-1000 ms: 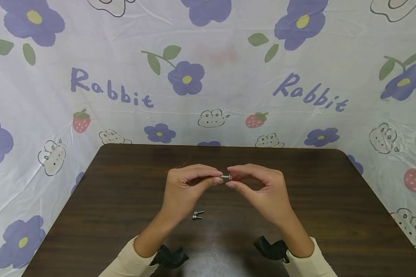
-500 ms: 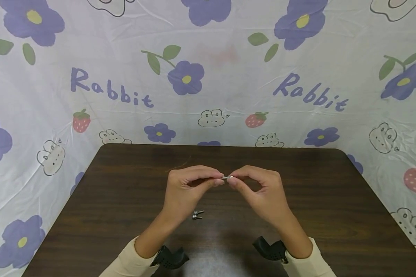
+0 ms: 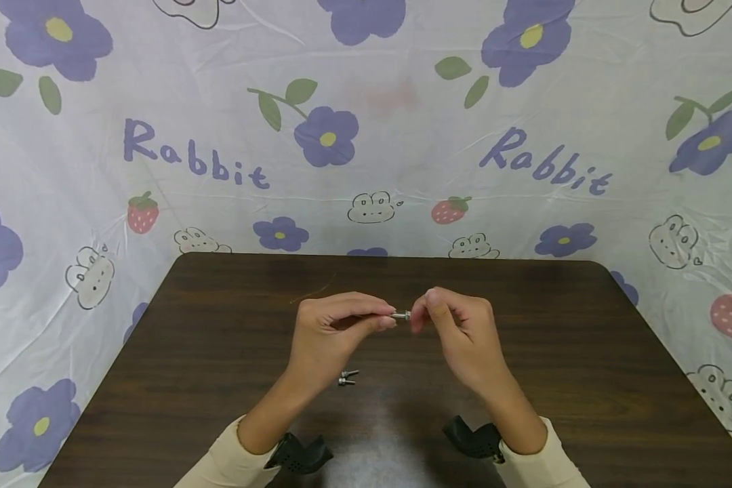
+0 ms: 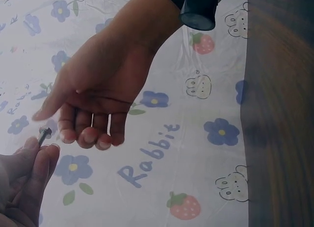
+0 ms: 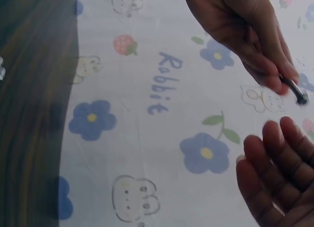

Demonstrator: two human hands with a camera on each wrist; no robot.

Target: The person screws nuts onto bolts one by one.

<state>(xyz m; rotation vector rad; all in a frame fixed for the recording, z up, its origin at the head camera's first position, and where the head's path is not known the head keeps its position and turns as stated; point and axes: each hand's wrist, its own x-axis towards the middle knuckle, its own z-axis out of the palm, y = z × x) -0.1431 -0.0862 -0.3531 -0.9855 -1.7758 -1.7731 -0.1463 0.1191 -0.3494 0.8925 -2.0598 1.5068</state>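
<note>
Thumb and fingertips of my left hand (image 3: pixel 329 332) pinch a small silver bolt (image 3: pixel 402 315) by its shank, above the table. Its head points right, toward my right hand (image 3: pixel 470 339), and the shank's far end is hidden in the fingertips. In the left wrist view the head of the bolt (image 4: pixel 45 132) shows a wide flange or washer. My right hand is just beside the head, fingers loosely bent and thumb raised, holding nothing. The right wrist view shows a gap between the bolt (image 5: pixel 300 97) and the right fingers (image 5: pixel 274 153).
Two more small bolts (image 3: pixel 348 377) lie on the dark wooden table (image 3: pixel 232 379), near my left wrist. A thin brownish strand (image 3: pixel 314 291) lies behind the left hand. A patterned cloth (image 3: pixel 402 163) hangs behind and beside the table.
Half a second ago my right thumb and finger were pinching the bolt's head. They have let go, and the thumb has lifted up and away. The left hand holds almost still.
</note>
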